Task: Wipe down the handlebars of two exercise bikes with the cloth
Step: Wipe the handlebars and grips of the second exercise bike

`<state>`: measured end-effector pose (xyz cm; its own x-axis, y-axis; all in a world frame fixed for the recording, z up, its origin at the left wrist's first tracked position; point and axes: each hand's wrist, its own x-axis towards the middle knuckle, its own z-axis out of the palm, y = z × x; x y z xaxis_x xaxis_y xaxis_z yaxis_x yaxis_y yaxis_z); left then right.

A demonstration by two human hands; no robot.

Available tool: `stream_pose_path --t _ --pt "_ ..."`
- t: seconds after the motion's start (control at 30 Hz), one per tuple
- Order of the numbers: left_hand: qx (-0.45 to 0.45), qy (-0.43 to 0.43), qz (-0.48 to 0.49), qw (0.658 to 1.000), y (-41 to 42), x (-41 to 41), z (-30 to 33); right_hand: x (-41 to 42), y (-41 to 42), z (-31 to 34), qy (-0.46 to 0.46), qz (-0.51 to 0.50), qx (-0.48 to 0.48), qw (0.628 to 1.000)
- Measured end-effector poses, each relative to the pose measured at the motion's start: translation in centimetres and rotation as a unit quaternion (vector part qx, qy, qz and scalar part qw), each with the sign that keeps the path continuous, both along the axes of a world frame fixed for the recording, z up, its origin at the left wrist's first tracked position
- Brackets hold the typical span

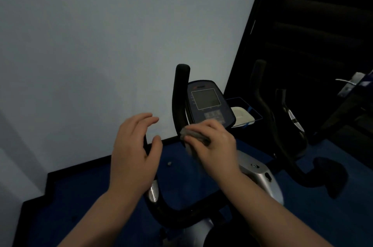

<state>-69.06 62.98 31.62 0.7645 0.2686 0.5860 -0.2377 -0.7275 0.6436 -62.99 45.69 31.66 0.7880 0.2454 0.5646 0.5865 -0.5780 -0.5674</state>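
An exercise bike stands in front of me with black padded handlebars; its left upright grip [180, 93] rises beside the dark console [207, 103]. My right hand [216, 143] is shut on a grey cloth [191, 135] and presses it against the lower part of that grip. My left hand [135, 149] hovers to the left of the bar with its fingers apart and holds nothing. The bike's right handlebar [268, 113] curves up at the right, dim against the dark background.
A pale wall fills the left and top. Blue carpet [80, 196] with a black skirting edge covers the floor. A dark window or door with a metal handle [346, 82] is at the right. A white object [242, 116] lies behind the console.
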Motion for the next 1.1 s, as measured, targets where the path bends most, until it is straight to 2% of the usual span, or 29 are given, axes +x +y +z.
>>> stream_pose_path --t 0.2,0.3,0.43,0.57,0.67,0.73,0.8,0.87,1.0,1.1 --pt "-0.015 -0.011 0.016 1.0 -0.8 0.1 -0.3 -1.6 -2.9 -0.9 0.012 0.003 0.002 1.0" --pt "-0.016 -0.008 0.022 1.0 -1.1 -0.1 -0.2 0.2 -0.2 0.3 0.006 -0.003 0.002 1.0" --pt "0.038 0.012 0.054 0.998 -1.1 -0.1 -0.4 2.6 3.0 1.9 -0.002 -0.004 0.011 1.0" --pt "0.048 0.03 0.064 0.996 -1.4 -0.2 -0.3 0.0 -2.0 -0.1 0.023 0.045 -0.006 0.999" --pt "0.0 0.028 0.047 0.999 -2.4 -0.9 0.0 0.1 -3.3 -0.3 0.013 0.08 -0.022 0.996" --pt "-0.051 0.024 0.038 0.998 -3.2 -1.5 0.2 1.4 -2.0 0.6 0.039 0.083 0.0 0.996" --pt "-0.059 0.023 0.039 0.997 -3.7 -2.0 0.1 2.0 -1.1 1.1 0.064 0.089 0.038 0.993" --pt "-0.041 0.026 0.041 0.998 -3.8 -2.2 -0.1 1.9 -2.0 0.8 0.077 0.108 0.036 0.991" --pt "-0.048 0.053 -0.018 0.997 -4.3 -2.9 -0.2 -0.5 -8.9 -0.8 0.103 0.114 -0.037 0.987" --pt "-0.098 0.088 -0.094 0.987 -6.5 -4.2 -0.2 -2.6 -11.7 -1.9 0.171 0.097 0.026 0.98"
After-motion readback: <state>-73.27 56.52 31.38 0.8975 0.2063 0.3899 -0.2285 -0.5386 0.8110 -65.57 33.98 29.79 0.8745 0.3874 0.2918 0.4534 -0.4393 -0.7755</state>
